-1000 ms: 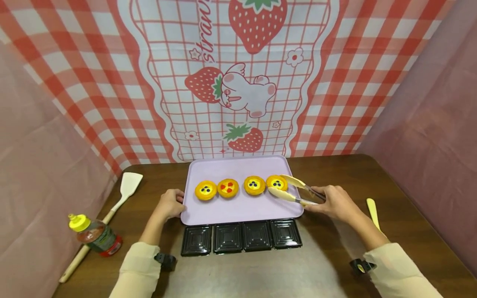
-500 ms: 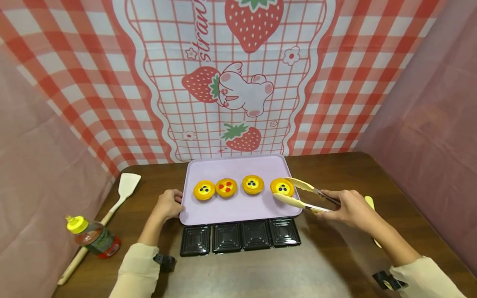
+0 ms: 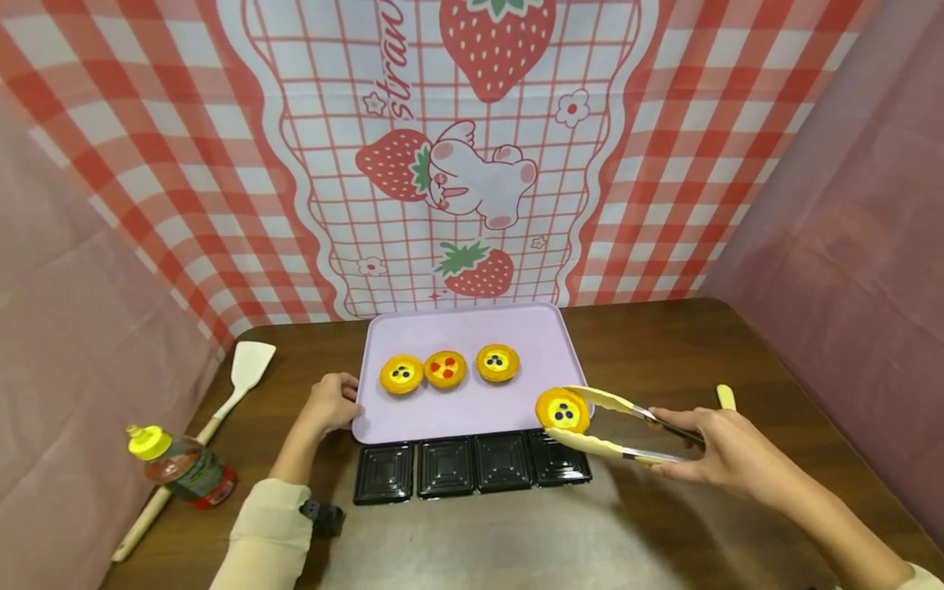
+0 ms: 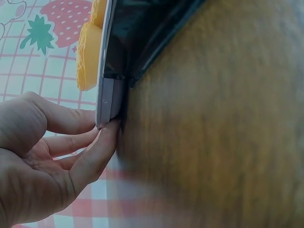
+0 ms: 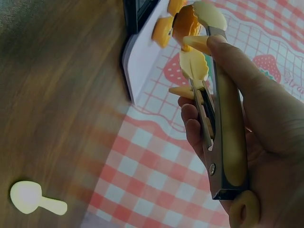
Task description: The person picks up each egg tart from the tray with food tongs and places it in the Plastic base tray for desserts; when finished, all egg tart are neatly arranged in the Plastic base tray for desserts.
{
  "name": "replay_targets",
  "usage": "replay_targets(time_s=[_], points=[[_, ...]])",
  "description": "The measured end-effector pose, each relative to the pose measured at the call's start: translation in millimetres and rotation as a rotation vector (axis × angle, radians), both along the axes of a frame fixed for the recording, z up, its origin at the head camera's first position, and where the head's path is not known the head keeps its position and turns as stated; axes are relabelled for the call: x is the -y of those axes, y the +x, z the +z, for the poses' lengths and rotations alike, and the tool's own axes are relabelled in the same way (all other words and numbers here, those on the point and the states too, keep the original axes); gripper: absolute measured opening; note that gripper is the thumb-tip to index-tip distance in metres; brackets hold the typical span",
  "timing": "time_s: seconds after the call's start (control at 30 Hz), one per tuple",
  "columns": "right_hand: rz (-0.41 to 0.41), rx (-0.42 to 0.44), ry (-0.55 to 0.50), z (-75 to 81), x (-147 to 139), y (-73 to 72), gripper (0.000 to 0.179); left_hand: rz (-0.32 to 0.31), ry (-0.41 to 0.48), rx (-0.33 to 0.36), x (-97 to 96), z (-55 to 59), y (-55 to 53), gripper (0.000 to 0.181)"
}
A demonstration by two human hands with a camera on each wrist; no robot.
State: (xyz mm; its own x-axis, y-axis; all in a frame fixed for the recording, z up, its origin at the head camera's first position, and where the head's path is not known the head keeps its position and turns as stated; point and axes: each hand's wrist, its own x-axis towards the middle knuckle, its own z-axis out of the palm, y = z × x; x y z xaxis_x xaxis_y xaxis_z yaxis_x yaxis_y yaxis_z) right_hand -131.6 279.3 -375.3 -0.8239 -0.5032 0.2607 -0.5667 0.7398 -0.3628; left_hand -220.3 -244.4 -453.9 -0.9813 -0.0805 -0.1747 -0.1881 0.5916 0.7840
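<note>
My right hand (image 3: pixel 726 459) grips a pair of tongs (image 3: pixel 601 447) with cream scalloped tips and metal arms. Between the tips is an egg tart (image 3: pixel 563 411) with blue berry dots, raised over the front right corner of the lilac tray (image 3: pixel 457 419). On the tray sit two more berry tarts (image 3: pixel 401 374) and one with red pieces (image 3: pixel 446 369). My left hand (image 3: pixel 332 401) pinches the tray's left edge, thumb on the rim and a finger underneath in the left wrist view. From the right wrist, the thumb presses one tong arm (image 5: pixel 232 128) while fingers curl round the other.
Several square black plastic dishes (image 3: pixel 446 467) line the tray's front side, one partly overlapped by the tongs. A sauce bottle (image 3: pixel 184 467) and white spatula (image 3: pixel 247 369) lie at left. A cream spoon (image 5: pixel 28 196) lies at right. A checked strawberry cloth (image 3: pixel 634 246) hangs behind.
The rightmost tart, held in the tongs, has come off its place beside the third tart and moved forward and right to the tray's front corner. My left hand stays at the tray edge.
</note>
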Motion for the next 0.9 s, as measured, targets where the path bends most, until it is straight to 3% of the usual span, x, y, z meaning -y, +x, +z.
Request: replay_targets(time_s=[0.13, 0.33, 0.5, 0.9], points=[[0.036, -0.004, -0.020, -1.3, -0.6, 5.3, 0.063, 0.003, 0.005, 0.009, 0.9, -0.7, 1.7, 0.044], [0.043, 0.077, -0.013, -2.7, -0.6, 6.4, 0.065, -0.004, 0.017, 0.008, 3.2, -3.3, 0.8, 0.044], [0.066, 0.128, -0.014, -12.6, 0.0, 5.1, 0.064, -0.010, 0.025, 0.005, 6.1, -5.0, 0.3, 0.044], [0.115, 0.082, -0.009, -28.8, -1.0, 5.8, 0.063, -0.006, 0.031, 0.014, 3.9, -2.4, -0.1, 0.046]])
